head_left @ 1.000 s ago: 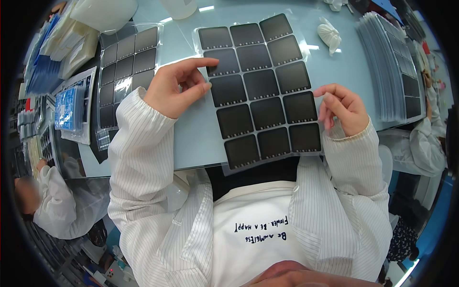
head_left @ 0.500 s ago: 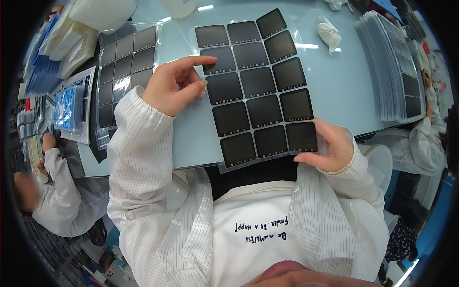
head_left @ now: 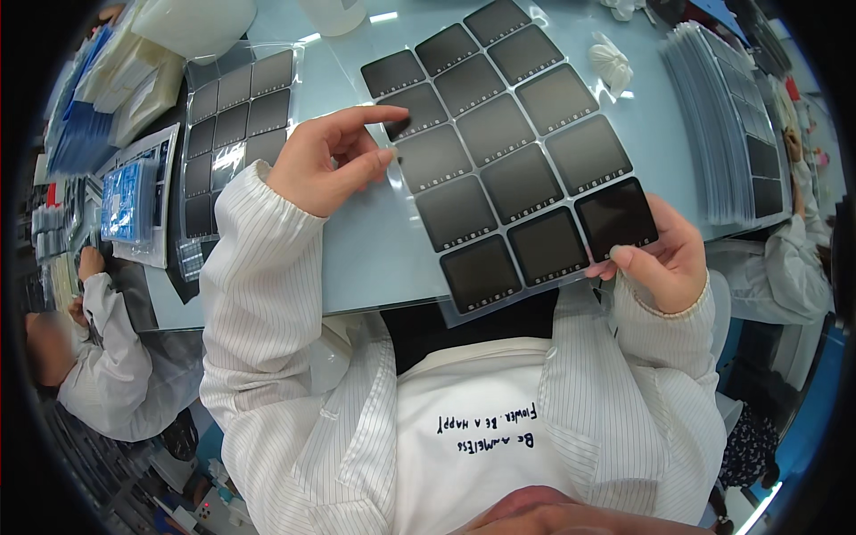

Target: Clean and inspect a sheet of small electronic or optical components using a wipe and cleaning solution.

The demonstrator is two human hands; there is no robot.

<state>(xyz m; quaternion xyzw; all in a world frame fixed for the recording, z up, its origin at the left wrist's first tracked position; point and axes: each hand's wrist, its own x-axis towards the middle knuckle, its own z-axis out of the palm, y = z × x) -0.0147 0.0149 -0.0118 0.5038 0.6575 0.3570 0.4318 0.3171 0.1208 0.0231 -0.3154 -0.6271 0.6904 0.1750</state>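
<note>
Pinning clear plastic sheet carrying dark square film panels (head_left: 504,152) flat on pale blue table (head_left: 366,259): left hand (head_left: 330,160) fingers spread, index tip pressing panel. Right hand (head_left: 664,259) pinches near-right corner panel (head_left: 617,217), lifted slightly as if peeling. Sheet overhangs table edge.

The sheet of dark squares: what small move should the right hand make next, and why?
Probably lift the corner square off. The right hand pinches this glossy square at the near corner of the clear sheet, where it looks partly raised. The left hand presses the sheet on the table, steadying it.
</note>
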